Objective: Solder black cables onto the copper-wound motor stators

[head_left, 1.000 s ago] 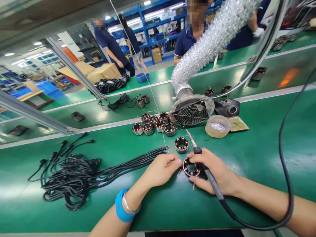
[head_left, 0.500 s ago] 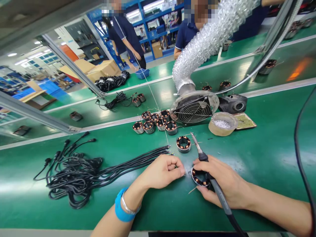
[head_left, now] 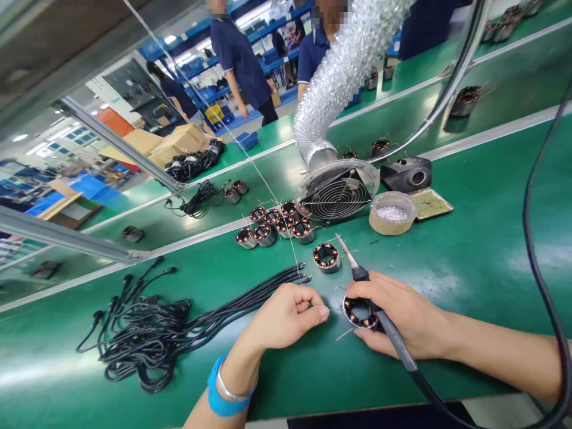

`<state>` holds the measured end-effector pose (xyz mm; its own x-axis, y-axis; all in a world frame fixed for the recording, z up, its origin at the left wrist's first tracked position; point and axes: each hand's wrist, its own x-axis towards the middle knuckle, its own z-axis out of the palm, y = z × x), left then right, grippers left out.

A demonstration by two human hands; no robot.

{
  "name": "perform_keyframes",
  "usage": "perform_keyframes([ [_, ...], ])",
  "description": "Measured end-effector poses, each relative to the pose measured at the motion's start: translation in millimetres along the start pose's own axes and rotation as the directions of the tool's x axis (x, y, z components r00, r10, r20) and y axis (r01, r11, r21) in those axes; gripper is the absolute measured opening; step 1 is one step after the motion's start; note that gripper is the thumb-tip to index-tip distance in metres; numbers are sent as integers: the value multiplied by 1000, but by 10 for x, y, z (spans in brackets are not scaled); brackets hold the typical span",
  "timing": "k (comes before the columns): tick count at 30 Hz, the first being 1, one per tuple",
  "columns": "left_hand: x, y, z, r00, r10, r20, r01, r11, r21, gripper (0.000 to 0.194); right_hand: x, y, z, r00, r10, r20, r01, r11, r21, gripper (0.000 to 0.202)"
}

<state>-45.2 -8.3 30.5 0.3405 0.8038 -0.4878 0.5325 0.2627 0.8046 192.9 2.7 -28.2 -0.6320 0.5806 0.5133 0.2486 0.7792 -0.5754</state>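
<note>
My right hand (head_left: 404, 313) is closed around a soldering iron (head_left: 395, 341) and a motor stator (head_left: 365, 323) together. The iron's tip points up and away, apart from the stator. Copper coils line the stator's ring, and loose wire ends stick out on its left. Just left of it, my left hand (head_left: 288, 316) pinches a thin wire whose short end pokes out toward the stator. A fine strand (head_left: 272, 193) hanging from above runs down behind this hand and looks like solder wire. Another stator (head_left: 326, 257) stands beyond the iron's handle.
Several stators (head_left: 264, 235) cluster by a fume extractor fan (head_left: 337, 196) with a silver duct (head_left: 330, 83). A tub of solder bits (head_left: 392, 223) and a shallow tray (head_left: 431, 204) sit right of it. Black cables (head_left: 147, 333) lie left. Co-workers stand across the bench.
The view has shifted and tilted slightly. My left hand still pinches the wire, its end now showing more clearly beside the stator. The right hand keeps its hold; a person behind has moved right.
</note>
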Motion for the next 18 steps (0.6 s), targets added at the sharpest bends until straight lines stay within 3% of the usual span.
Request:
perform_keyframes([
  [3,13,23,75,1000,7,6,-6,983,-185,46,3,7,-7,1000,8,9,-9,1000,7,35],
  [6,107,82,238,999,20,-43,-36,909,-415,54,22,-2,-19,1000,0,3,0,1000,18,34],
  [8,130,95,294,998,23,-64,-50,885,-463,56,32,-9,-25,1000,-3,0,3,1000,28,33],
  [10,90,71,271,999,26,-44,-41,922,-384,55,35,-13,-27,1000,0,-2,0,1000,23,33],
  [14,-64,-22,131,992,-34,122,39,998,-44,41,25,-2,-28,1000,-1,0,1,1000,-2,35],
  [16,-107,-43,128,989,-37,144,39,999,-10,34,13,6,-32,1000,-4,1,4,1000,-8,36],
  [18,-112,-35,197,995,-8,102,18,996,-91,29,-10,14,-33,1000,2,2,-2,1000,-12,38],
])
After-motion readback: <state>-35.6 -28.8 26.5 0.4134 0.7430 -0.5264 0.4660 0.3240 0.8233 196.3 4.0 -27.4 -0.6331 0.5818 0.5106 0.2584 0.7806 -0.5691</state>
